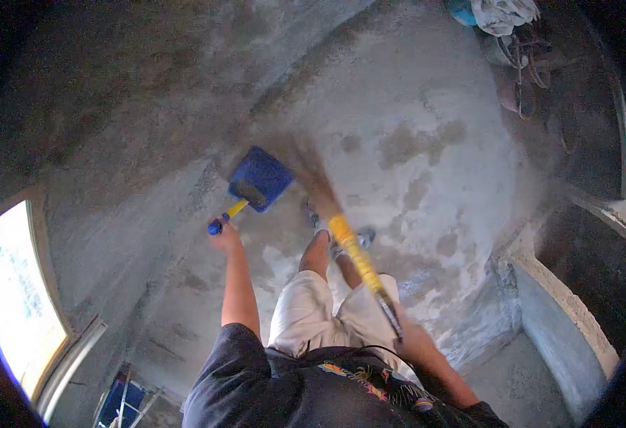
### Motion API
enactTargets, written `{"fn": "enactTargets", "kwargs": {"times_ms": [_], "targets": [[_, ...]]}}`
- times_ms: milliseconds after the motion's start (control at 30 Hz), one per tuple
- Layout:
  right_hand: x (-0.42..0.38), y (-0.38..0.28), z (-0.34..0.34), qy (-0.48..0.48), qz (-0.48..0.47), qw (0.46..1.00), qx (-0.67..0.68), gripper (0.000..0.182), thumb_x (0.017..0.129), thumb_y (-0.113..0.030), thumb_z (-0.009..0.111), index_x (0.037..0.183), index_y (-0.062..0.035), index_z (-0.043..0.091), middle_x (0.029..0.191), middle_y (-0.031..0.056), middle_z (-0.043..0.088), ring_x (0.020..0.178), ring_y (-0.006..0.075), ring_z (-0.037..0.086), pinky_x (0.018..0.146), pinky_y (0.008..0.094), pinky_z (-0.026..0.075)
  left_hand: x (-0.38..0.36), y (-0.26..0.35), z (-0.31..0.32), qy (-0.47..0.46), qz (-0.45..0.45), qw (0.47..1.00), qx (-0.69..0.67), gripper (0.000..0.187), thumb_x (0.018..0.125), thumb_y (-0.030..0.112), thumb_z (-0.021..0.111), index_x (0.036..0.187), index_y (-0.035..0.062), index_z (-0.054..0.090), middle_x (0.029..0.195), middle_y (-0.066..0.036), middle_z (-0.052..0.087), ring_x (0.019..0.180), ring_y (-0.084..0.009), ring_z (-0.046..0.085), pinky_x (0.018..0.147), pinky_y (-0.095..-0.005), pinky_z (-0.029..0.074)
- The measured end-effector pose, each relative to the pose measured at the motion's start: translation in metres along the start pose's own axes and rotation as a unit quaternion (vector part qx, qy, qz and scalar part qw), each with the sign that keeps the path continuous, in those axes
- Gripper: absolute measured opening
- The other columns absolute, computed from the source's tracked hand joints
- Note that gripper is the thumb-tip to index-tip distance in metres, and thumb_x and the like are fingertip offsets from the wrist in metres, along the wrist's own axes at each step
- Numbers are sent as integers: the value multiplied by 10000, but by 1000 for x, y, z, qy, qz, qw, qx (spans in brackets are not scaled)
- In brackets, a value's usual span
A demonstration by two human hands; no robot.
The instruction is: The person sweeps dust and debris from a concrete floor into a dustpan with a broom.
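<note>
My left hand (224,237) is closed around the yellow and blue handle of a blue dustpan (264,173). Some grey-brown dirt lies in the pan near its handle. At lower right, my right hand (415,342) grips the dark end of a broom (353,248). Yellow wrapping covers the broom's middle, and its brown bristles are smeared by motion just right of the dustpan. Both tools are over the grey concrete floor (462,178), in front of my feet.
Damp dark patches mark the floor. A bright window opening (20,292) is at left. A low rough-edged wall (559,321) stands at lower right. White and blue bags (504,16) with tangled cords are at upper right. Something blue with a pale frame (121,401) shows at lower left.
</note>
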State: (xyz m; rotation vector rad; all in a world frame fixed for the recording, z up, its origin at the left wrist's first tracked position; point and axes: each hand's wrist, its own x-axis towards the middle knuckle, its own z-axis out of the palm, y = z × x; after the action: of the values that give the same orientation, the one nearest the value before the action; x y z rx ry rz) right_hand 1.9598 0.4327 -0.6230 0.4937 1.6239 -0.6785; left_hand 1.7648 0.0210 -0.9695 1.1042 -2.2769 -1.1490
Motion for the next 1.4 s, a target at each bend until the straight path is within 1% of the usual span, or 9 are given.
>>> {"fn": "enactTargets", "kwargs": {"times_ms": [100, 233, 400, 500, 733, 1000, 1133, 1233, 1400], "targets": [[6, 14, -22, 215, -96, 967, 97, 867, 737, -55, 601, 1452, -149, 119, 1040, 291, 588, 942, 455, 580, 823, 469, 468, 0, 22, -33, -17, -87, 994, -56, 196, 809, 102, 681, 919, -47, 618, 814, -115, 650, 702, -190, 627, 618, -317, 510], [88, 22, -94, 358, -72, 926, 92, 787, 770, -57, 589, 1438, -104, 176, 1094, 258, 587, 967, 375, 602, 807, 394, 489, -15, 27, -59, 0, -27, 998, -59, 203, 825, 125, 675, 909, -49, 613, 800, -112, 645, 680, -177, 618, 580, -300, 509], [225, 18, -111, 292, -4, 951, 103, 771, 716, -26, 571, 1405, -55, 225, 1023, 302, 586, 928, 396, 604, 768, 441, 493, -22, 14, -52, -8, 1, 1000, 13, 218, 825, 158, 675, 908, -35, 620, 789, -109, 648, 665, -182, 619, 588, -318, 501], [219, -15, -14, 303, -77, 950, 13, 777, 710, 3, 529, 1415, -65, 210, 978, 306, 593, 910, 417, 598, 780, 466, 485, -21, 0, -58, 16, 44, 987, 154, 217, 806, 169, 685, 878, -27, 627, 774, -121, 656, 668, -217, 625, 617, -348, 491], [134, -15, 113, 73, -90, 992, -58, 925, 685, 2, 556, 1461, -190, 92, 937, 308, 598, 864, 436, 598, 761, 492, 469, -9, 7, -58, 35, -13, 977, 211, 259, 766, 242, 710, 785, -7, 638, 742, -138, 660, 656, -273, 619, 629, -384, 475], [64, 20, 70, 114, -77, 987, 86, 925, 699, -14, 564, 1463, -234, 91, 921, 249, 614, 844, 415, 600, 732, 454, 471, 39, -56, -77, 9, -18, 987, 157, 327, 735, 286, 749, 731, -20, 632, 695, -104, 658, 611, -225, 614, 621, -367, 478], [82, 24, 37, 247, -90, 947, 182, 910, 695, 0, 557, 1459, -214, 111, 957, 264, 610, 853, 415, 599, 741, 434, 472, 30, -14, -117, -1, 2, 979, 205, 325, 751, 271, 745, 727, -31, 627, 691, -102, 656, 608, -195, 608, 621, -345, 480], [119, 30, 5, 235, -86, 921, 299, 905, 699, 2, 556, 1459, -216, 116, 947, 274, 607, 857, 414, 600, 742, 432, 473, 24, -2, -144, -12, -6, 989, 145, 325, 773, 265, 733, 727, -39, 626, 682, -92, 654, 603, -173, 603, 606, -330, 476], [164, -16, -3, 247, -68, 940, 226, 904, 697, -5, 561, 1458, -180, 105, 933, 270, 608, 864, 411, 602, 750, 443, 472, 18, -11, -165, 39, 33, 976, 212, 342, 786, 299, 715, 731, -28, 632, 684, -113, 655, 591, -215, 604, 602, -361, 474]]}}
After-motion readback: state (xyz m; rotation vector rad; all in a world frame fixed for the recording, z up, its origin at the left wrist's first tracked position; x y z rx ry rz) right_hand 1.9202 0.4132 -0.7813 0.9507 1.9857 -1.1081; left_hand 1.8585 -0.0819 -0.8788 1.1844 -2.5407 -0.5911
